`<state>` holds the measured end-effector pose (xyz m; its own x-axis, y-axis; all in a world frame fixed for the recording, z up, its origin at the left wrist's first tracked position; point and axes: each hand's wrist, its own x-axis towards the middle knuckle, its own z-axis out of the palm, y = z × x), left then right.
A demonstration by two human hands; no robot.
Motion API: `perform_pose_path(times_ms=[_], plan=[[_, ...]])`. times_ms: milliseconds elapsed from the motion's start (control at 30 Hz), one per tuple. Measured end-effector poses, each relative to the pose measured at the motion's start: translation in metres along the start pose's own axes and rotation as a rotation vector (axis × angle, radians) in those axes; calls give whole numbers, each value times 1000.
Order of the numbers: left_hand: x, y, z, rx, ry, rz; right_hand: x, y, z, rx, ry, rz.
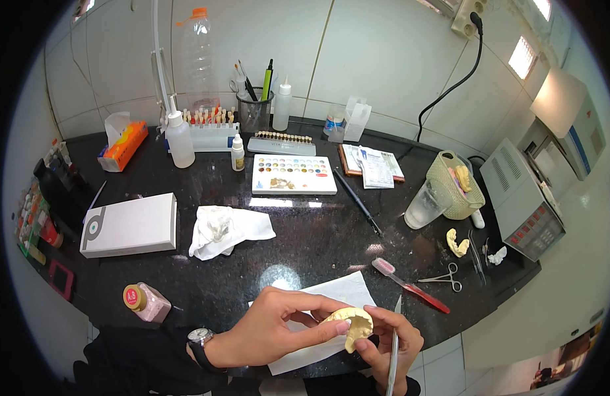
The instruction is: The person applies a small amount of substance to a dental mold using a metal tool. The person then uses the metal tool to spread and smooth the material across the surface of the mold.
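The cast (363, 316) is pale yellow, the knife (393, 360) silvery grey, the sheet (344, 286) plain white. Black with fine pale specks covers the counter (318, 247). The toothbrush (417, 294) is red with pink bristles, the jar (157, 305) pale pink under a gold-and-red cap (135, 297). Rows of multicoloured spots mark the white palette (294, 185); the basket (465, 212) is pale green and woven-patterned. The tissue box (125, 148) is mostly orange, the watch (201, 335) white-dialled and black-strapped.

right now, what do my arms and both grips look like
The left grip and the right grip are both bare, ungloved hands. On the left wrist sits a watch with a black strap, round silvery case and pale dial. A black sleeve covers the left arm; a dark cuff shows on the right.
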<state>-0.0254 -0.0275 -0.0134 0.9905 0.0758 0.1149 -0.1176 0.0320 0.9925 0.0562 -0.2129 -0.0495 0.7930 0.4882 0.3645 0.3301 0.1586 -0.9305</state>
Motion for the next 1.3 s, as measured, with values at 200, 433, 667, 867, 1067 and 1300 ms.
perform_pose_path(times_ms=[200,433,667,867,1067,1300], plan=[[0,-6,0,27,10,-3,2,-6,3,18,-97,47],[4,-8,2,-40,-36,85,-3,-12,12,70,-153,-49],[2,7,-5,-269,-142,-305,8,-9,17,-25,195,12],[1,7,-4,-225,-75,-390,7,-10,-20,160,-65,175],[3,9,-6,-195,-167,-431,11,-12,-1,243,-32,156],[0,5,-10,-229,-175,-441,0,-12,8,241,-50,84]])
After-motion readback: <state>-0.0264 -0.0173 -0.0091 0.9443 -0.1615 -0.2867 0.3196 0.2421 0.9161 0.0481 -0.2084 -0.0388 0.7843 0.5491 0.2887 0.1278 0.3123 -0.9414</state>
